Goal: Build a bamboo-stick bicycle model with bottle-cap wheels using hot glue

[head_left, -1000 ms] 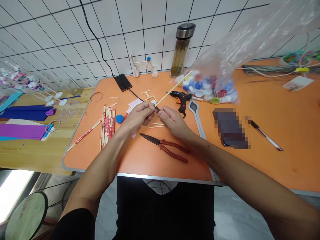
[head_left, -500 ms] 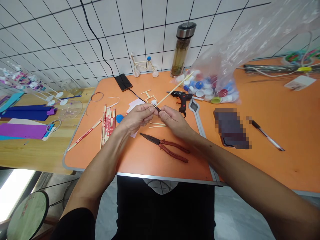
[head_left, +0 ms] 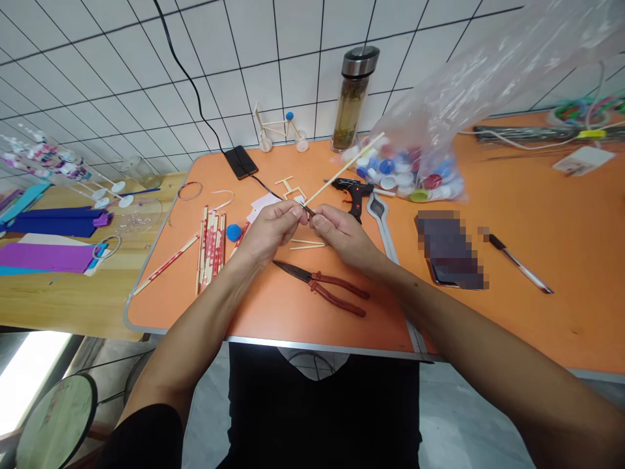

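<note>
My left hand [head_left: 279, 228] is closed, pinching the lower end of a thin wooden stick [head_left: 342, 170], which slants up to the right. Close against it, my right hand [head_left: 338, 229] is also closed. A small dark piece [head_left: 308, 211] shows between the fingertips of both hands; what it is I cannot make out. Below the hands lie long-nose pliers [head_left: 317, 280] with red handles, jaws apart. Short stick pieces [head_left: 307, 245] rest under the fingers. Just beyond is a small stick frame [head_left: 291, 189]. A black glue gun [head_left: 355, 192] lies behind my right hand.
Red-wrapped chopsticks [head_left: 211, 251] and a blue pompom [head_left: 234, 232] lie left. A stick tricycle model [head_left: 280, 127] and a tea bottle [head_left: 352, 98] stand by the wall. A bag of bottle caps [head_left: 405, 172], a phone [head_left: 450, 251] and a pen [head_left: 521, 264] lie right. A black cable [head_left: 198, 98] crosses the back.
The free end of the stick has shifted slightly up and right. Both hands keep nearly the same place and grip. The camera view has moved a little.
</note>
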`<state>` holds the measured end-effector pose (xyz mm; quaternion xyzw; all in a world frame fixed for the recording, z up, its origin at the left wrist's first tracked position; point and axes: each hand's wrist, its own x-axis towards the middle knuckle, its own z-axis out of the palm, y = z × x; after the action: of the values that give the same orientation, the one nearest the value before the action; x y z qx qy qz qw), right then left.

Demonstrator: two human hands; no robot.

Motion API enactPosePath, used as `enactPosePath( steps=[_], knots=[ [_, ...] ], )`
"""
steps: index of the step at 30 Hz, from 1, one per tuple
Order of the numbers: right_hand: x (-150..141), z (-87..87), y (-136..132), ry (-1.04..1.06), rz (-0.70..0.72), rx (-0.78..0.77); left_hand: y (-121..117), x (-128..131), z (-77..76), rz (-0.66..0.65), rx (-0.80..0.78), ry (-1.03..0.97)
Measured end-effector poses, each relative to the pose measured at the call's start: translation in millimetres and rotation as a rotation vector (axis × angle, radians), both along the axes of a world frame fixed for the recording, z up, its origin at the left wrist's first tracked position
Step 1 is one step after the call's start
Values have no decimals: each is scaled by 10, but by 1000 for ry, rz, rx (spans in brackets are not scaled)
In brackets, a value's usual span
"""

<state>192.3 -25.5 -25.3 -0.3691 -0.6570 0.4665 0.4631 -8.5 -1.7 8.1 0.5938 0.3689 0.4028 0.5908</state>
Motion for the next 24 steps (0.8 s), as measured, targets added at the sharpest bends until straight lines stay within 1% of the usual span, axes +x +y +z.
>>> enactPosePath(
  steps=[2,3,5,8,10,11,14,15,16,18,19,20,21,23,24],
  knots=[
    [28,12,13,-25,11,33,14,-33,30,-128,-241,-112],
    [38,13,22,-25,15,43,20,-47,45,-171,-310,-144],
    [52,8,37,-7,22,52,31,-72,70,-216,-361,-170],
    [54,-7,50,0,39,33,45,-92,68,-220,-342,-148],
    [42,-27,50,12,52,6,46,-84,32,-157,-233,-90],
    [31,-41,49,27,55,-15,41,-71,8,-102,-128,-41],
    [-16,-91,47,115,67,-103,-2,-6,-65,121,302,189],
    [-32,-105,47,145,74,-133,-22,18,-83,194,419,268],
    [-45,-115,48,169,82,-157,-39,38,-95,253,499,334],
    [-62,-120,47,190,91,-180,-59,59,-102,316,553,393],
    [-65,-114,45,188,87,-177,-56,57,-99,306,530,381],
    [-63,-104,42,183,79,-166,-46,46,-92,272,470,342],
    [-60,-93,39,175,71,-148,-29,29,-83,212,371,286],
    [-50,-71,29,163,67,-116,12,-9,-64,56,110,160],
    [-46,-64,24,164,74,-108,29,-25,-58,-5,4,119]
  ],
)
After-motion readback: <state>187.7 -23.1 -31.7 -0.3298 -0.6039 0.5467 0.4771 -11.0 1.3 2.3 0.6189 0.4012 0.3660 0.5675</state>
